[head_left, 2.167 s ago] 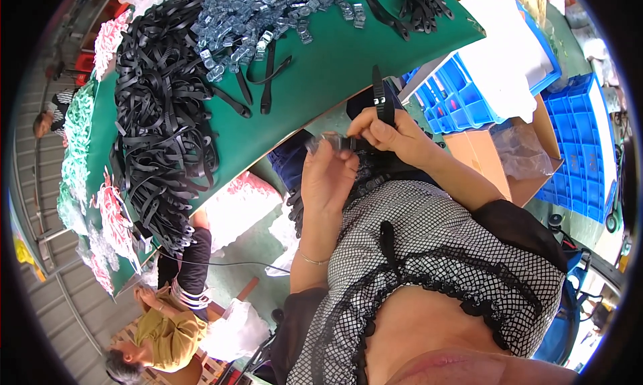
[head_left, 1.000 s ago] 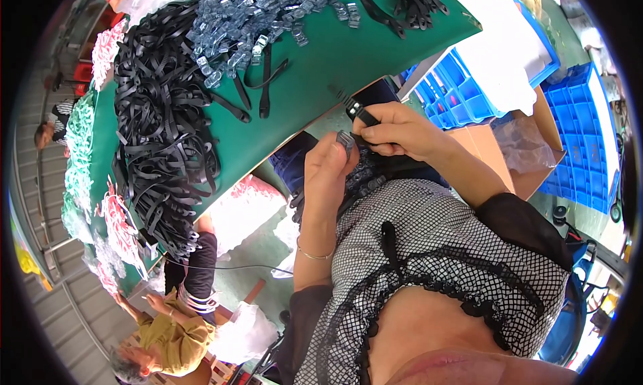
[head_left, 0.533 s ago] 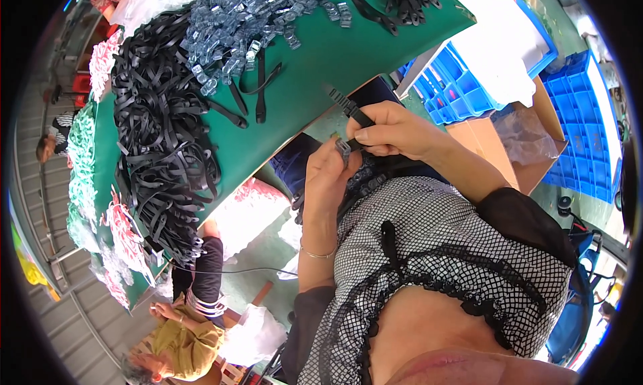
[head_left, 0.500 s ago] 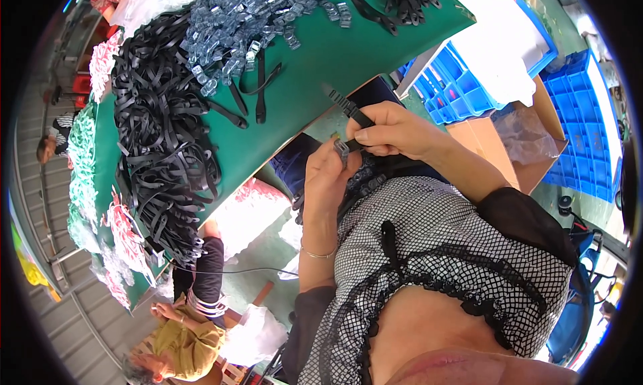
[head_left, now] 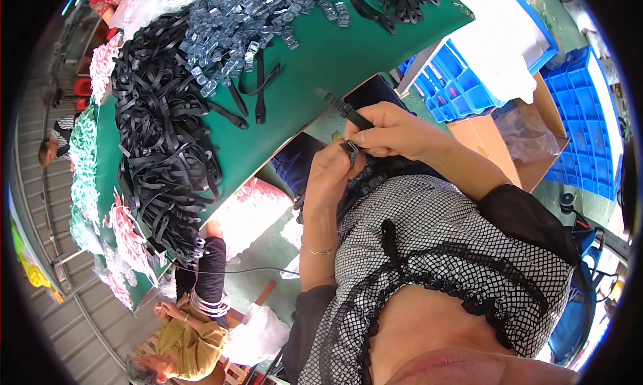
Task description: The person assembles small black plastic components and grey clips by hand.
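Strap (head_left: 347, 111) now points out over the tabletop (head_left: 348, 50) edge, lower than a second ago; right hand (head_left: 395, 129) pinches it, left hand (head_left: 335, 174) grips clear buckle (head_left: 349, 148) beneath, threading under way.

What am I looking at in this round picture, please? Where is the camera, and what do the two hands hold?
The camera sits on a person's head and looks down, so the view is round and its edges bend. The forearms coming up from the patterned blouse are that person's own. The right hand holds a black strap that points toward the green table. The left hand pinches a small buckle at the strap's near end. On the table lie a big heap of black straps and a pile of clear buckles. Blue crates stand to the right. Another person sits below the table.
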{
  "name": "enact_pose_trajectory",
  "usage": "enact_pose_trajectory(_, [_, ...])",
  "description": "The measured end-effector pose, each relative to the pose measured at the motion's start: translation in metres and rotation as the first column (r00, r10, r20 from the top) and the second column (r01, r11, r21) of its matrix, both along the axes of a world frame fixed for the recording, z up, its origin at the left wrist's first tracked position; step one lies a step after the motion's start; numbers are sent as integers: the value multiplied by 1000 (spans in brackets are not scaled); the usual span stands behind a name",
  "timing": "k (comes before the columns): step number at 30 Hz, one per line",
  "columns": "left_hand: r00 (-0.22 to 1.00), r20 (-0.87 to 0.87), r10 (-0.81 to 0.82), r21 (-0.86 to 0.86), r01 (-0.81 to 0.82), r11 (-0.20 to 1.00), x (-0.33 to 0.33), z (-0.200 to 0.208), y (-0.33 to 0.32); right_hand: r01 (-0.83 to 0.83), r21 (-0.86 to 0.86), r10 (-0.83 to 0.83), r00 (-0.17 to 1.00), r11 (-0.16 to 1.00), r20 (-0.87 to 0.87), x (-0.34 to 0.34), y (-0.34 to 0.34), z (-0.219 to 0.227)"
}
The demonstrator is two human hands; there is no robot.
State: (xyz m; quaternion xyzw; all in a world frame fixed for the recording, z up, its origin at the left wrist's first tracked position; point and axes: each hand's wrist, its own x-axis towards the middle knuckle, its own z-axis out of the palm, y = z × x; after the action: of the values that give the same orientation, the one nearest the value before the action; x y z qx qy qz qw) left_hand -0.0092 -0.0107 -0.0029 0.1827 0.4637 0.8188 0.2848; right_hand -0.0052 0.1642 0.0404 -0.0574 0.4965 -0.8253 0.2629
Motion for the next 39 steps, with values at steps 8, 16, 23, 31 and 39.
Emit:
enact_pose_trajectory(8, [891, -170, 421, -301, -454, 839, 11, 35, 10, 412, 259, -138, 720, 873, -680, -3, -2, -15])
enact_pose_trajectory(16, [991, -1, 136, -244, -133, 961, 3, 18, -12, 20, -418, -46, 998, 908, -50, 4, 2, -18])
enact_pose_trajectory(23, [972, -18, 235, -234, -232, 944, 8, 39, -3, 146, -69, -152, 984, 987, -89, 5, -1, -22])
enact_pose_trajectory(31, [955, 240, 175, 52, -192, 980, 6, 36, 1, 306, 190, -144, 800, 933, -583, 2, -4, -21])
enact_pose_trajectory(39, [961, 222, 167, -21, -167, 986, 8, 36, 3, 276, 112, -189, 852, 955, -488, 4, -7, -22])
